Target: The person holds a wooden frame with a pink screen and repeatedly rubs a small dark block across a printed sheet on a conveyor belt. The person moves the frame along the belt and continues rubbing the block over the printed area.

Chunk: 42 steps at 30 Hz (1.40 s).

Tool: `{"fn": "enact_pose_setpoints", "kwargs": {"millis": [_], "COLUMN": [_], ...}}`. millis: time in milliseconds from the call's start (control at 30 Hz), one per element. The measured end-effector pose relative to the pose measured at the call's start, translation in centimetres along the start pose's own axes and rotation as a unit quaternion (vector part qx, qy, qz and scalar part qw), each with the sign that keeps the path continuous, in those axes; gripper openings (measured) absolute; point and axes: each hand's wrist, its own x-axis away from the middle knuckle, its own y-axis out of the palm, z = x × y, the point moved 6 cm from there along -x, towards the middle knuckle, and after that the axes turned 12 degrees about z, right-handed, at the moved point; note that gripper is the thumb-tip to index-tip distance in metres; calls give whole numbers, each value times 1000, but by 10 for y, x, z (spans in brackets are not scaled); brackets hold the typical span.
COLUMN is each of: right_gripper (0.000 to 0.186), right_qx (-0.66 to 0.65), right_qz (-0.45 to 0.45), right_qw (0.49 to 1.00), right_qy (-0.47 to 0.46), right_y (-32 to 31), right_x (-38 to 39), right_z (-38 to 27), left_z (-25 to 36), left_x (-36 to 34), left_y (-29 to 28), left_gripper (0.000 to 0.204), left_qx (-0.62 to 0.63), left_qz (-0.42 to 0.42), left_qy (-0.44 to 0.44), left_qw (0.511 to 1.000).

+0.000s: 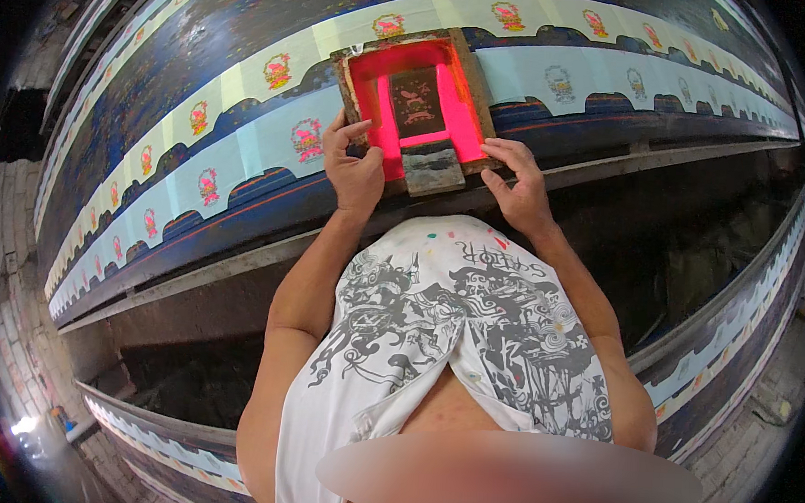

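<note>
A: Frame first. Where does it lie?

B: Wooden frame [477, 96], turned slightly, over the pale blue strip [512, 71]. Whether it rests flat or is raised: cannot tell.

A: Inside the frame?

B: Bright pink ink [470, 146] on the inner walls and around 1 dark window [419, 107], which shows a faint emblem. 1 grey block [432, 169] sits across the frame's near edge.

A: Both hands, of 2?

B: Left hand [352, 167] on the frame's left side, rim gripped; index finger and thumb curve over it with a gap between their tips, other fingers partly hidden. Right hand [521, 189] at the frame's near right corner: fingers close together above, thumb apart below, corner pinched between.

A: Surroundings?

B: Left of the frame, pink emblems [306, 140] on the pale blue strip; right of it, a grey emblem [560, 82]. Beyond the frame, a yellowish strip [447, 8] with multicoloured emblems [507, 16]. The dark table [205, 23] is speckled. On the frame's near side, a white garment [418, 307] with grey drawings.
</note>
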Motion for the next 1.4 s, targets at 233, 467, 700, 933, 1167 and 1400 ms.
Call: {"fn": "enact_pose_setpoints", "kwargs": {"millis": [233, 467, 700, 933, 1167, 1400], "right_gripper": [42, 39, 38, 46, 38, 32], "right_qx": [-10, -21, 17, 25, 61, 34], "right_qz": [-30, -39, -31, -133, -155, -209], "right_qw": [999, 999, 997, 977, 952, 948], "right_qy": [6, 3, -73, -163, -257, -237], "right_y": [8, 9, 12, 35, 60, 67], "right_x": [-12, -3, -17, -22, -69, -143], "right_z": [3, -2, -17, -47, -65, -54], "left_z": [-26, -50, -63, -43, -12, -5], "left_x": [-3, 7, 3, 1, -28, -60], "left_y": [-1, -8, -4, 0, 12, 25], "left_gripper": [39, 40, 41, 41, 38, 36], "left_qx": [25, 72, 57, -4, -14, -5], "left_qz": [17, 8, -3, 0, 8, 17], "left_qy": [-56, -117, -131, -85, -51, -30], "left_qw": [998, 991, 990, 996, 999, 999]}}
